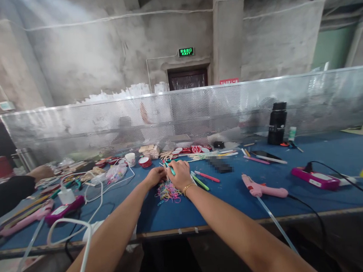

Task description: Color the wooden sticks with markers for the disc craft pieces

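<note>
My left hand [156, 177] and my right hand [179, 175] meet over the middle of the blue table. The right one is closed around a slim teal tool [172, 169], whose exact kind is unclear. Fingertips of the left are pinched together beside it, and whatever they hold is too small to make out. Just below both hands lies a loose pile of colorful rubber bands [169, 194]. Green markers [201, 182] and a red marker [208, 176] lie to the right of my right hand.
A pink glue gun [265, 188] and a purple power strip [315, 178] are on the right, before a black bottle [277, 124]. Behind my hands sit a red tape roll [145, 162] and wooden sticks. White cables [96, 210] loop at left, near another person's arm [15, 197]. Perforated metal screen [109, 126] borders the back.
</note>
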{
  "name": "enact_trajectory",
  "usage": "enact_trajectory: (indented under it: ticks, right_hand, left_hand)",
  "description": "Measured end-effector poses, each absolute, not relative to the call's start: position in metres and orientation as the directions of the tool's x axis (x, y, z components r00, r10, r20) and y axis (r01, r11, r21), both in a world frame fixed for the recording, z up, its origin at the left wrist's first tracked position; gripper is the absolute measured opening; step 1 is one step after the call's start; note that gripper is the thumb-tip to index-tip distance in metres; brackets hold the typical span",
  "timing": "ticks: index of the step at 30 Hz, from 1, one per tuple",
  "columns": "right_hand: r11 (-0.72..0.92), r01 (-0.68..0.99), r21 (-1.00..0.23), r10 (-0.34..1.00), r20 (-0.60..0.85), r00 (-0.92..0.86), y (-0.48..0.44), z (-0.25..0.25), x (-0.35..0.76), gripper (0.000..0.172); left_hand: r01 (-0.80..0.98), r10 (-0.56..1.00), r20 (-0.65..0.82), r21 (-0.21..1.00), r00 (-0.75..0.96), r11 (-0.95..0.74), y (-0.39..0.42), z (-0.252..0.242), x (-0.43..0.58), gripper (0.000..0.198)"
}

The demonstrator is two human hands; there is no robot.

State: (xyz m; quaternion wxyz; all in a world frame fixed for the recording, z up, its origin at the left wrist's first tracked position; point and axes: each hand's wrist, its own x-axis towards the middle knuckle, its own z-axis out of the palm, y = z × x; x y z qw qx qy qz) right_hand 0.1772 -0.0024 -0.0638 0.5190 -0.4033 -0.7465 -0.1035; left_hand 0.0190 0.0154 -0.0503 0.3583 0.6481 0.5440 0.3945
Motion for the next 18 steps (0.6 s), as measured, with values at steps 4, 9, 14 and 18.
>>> enact_trajectory:
  ticks: [4, 9, 14, 18]
  right_hand:
    - [0.67, 0.705, -0.233, 0.475, 0.864, -0.166, -0.0024, -0.0647, 0.1769, 0.015]
    - [0.698, 0.684, -0.212, 0.459, 0.866, -0.199, -0.0027, -0.0654, 0.175, 0.016]
    - [0.683, 0.697, -0.218, 0.47, 0.862, -0.191, -0.0031, -0.0649, 0.1755, 0.015]
    - [0.657, 0.712, -0.25, 0.492, 0.857, -0.153, -0.0047, -0.0636, 0.177, 0.014]
  left_hand:
    - [0.41, 0.989, 0.109, 0.901, 0.103, -0.142, 0.0126, -0.0482, 0.0203, 0.032]
    - [0.393, 0.987, 0.111, 0.908, 0.115, -0.148, 0.0116, -0.0471, 0.0201, 0.034]
    - [0.399, 0.989, 0.105, 0.907, 0.105, -0.139, 0.0102, -0.0457, 0.0211, 0.034]
    - [0.423, 0.989, 0.109, 0.895, 0.097, -0.14, 0.0084, -0.0448, 0.0221, 0.03]
